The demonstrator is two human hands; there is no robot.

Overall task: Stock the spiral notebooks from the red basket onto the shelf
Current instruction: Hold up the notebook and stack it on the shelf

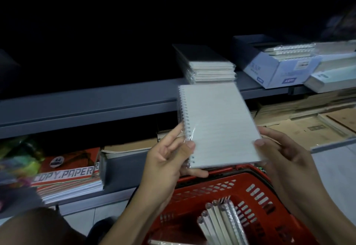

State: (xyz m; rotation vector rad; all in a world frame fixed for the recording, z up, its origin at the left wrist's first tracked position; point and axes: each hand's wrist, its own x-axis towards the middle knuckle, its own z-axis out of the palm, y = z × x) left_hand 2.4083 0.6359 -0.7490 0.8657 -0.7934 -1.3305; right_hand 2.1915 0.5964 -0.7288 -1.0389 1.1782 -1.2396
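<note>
A white spiral notebook point(217, 125) in clear wrap is held up in front of the grey shelf point(86, 102). My left hand point(169, 156) grips its lower left edge by the spiral, thumb on the cover. My right hand point(281, 152) pinches its lower right corner. A stack of wrapped notebooks point(210, 67) with a dark cover on top sits on the shelf just above the held one. Below, the red basket point(252, 192) holds several more notebooks point(223, 219) standing on edge.
A blue-white box of spiral notebooks point(277, 67) and a pale pack point(327, 79) stand on the shelf at right. The lower shelf carries copy paper reams point(67, 175), a grey divider point(123, 165) and flat cardboard point(308, 125). The shelf's left part is dark.
</note>
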